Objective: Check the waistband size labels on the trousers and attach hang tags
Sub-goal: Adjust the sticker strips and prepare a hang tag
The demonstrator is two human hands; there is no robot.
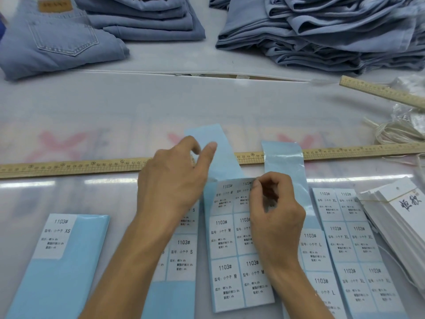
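Fingertips [257,184] of the right hand [276,210] are pinching the top corner of an M sticker, which is curling up off the M label sheet [232,261]; the peel is running down the sheet's long axis, toward the person. Just left, the left hand [172,178] is resting with relaxed fingers on the glossy blue backing. White card hang tags [402,208] are lying close right. Beyond the wooden ruler [69,168], folded soft denim trousers [322,31] are stacked.
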